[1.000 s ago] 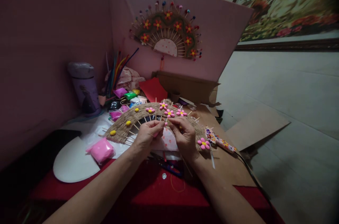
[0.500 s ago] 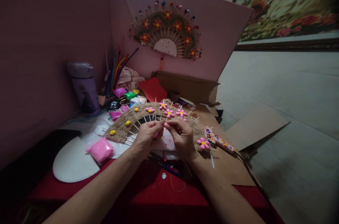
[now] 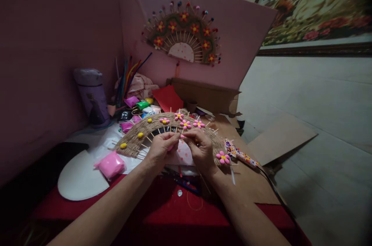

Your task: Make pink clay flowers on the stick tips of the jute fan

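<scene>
Over the middle of a twine-wrapped fan (image 3: 133, 140), my left hand (image 3: 161, 151) and my right hand (image 3: 200, 151) meet with their fingertips pinched. A small pink piece of modelling clay (image 3: 182, 136) shows between the fingertips; more pink shows under the left fingers, partly hidden. The fan lies on the table with thin sticks poking from its edges. Along its right half sit pink clay flowers (image 3: 223, 157) with yellow centres, partly covered by my right hand. Yellow clay ovals (image 3: 140, 135) dot its left side.
A pink clay packet (image 3: 111, 164) and a white cut-out board (image 3: 83, 176) lie at left. Dark-handled scissors (image 3: 186, 184) rest in front. A patterned glue gun (image 3: 241, 155) with its cord is at right on cardboard (image 3: 258, 184). Behind stand a purple tumbler (image 3: 93, 100) and coloured clay packets (image 3: 142, 105).
My fingers have shifted very slightly around the pink clay. The fan and the things around it stay where they were.
</scene>
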A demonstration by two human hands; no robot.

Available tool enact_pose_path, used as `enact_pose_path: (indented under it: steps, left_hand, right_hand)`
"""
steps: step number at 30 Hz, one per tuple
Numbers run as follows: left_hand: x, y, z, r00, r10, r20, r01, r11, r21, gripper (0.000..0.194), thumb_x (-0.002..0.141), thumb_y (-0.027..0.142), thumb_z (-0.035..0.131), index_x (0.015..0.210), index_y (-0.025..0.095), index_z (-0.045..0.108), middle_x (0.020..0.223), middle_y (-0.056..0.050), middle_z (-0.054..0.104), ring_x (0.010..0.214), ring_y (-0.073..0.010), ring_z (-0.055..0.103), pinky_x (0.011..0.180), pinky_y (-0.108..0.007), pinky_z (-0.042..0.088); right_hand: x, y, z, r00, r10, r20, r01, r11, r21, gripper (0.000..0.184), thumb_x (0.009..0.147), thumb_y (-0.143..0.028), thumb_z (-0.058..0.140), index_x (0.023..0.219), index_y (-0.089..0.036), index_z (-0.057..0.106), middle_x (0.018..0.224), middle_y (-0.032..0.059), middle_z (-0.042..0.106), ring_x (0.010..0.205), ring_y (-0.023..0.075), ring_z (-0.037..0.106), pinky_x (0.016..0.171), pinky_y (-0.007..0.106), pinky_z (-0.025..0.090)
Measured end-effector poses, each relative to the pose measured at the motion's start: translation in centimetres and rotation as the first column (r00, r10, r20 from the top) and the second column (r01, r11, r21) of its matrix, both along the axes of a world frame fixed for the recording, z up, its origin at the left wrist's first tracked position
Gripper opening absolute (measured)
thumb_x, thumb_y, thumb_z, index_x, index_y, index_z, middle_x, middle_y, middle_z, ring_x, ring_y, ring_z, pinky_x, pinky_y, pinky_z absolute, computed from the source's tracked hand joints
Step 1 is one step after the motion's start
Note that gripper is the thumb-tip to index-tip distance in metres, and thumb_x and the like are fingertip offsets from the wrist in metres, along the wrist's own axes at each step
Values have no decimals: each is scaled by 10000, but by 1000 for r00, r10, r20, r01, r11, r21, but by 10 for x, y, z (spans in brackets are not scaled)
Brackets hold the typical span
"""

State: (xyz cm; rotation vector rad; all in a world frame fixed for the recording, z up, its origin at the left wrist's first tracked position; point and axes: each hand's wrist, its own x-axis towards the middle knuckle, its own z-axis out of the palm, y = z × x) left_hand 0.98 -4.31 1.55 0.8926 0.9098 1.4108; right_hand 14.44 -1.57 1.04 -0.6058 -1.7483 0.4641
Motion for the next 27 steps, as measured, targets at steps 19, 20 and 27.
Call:
enact_pose_path:
  steps: [19, 20, 27]
  left_hand:
    - [1, 0, 1, 987, 62, -151, -40, 988, 148, 285, 646, 386, 730, 678, 126, 618, 453, 78, 412, 400, -12, 282, 397, -166, 200]
    - [1, 0, 1, 986, 68, -153, -44, 987, 154, 282, 651, 386, 727, 687, 129, 618, 457, 78, 416, 402, -12, 286, 399, -165, 204]
    - [1, -2, 2, 950, 137, -281, -69, 969, 238, 263, 694, 398, 686, 734, 143, 638, 510, 57, 490, 438, -36, 362, 441, -179, 291]
  right_hand:
    - [0, 0, 0, 1000, 6, -8, -6, 1000, 14, 110, 844, -188, 560, 872, -220, 661, 837, 23, 638, 845, 161, 588, 787, 320, 469]
    - [0, 0, 1, 1000, 1, -8, -1, 1000, 10, 105, 844, -189, 559, 864, -218, 658, 833, 22, 635, 839, 161, 587, 779, 317, 471]
    - [1, 0, 1, 1000, -8, 8, 7, 999, 44, 123, 838, -144, 562, 879, -220, 649, 833, 12, 621, 829, 145, 582, 777, 295, 467]
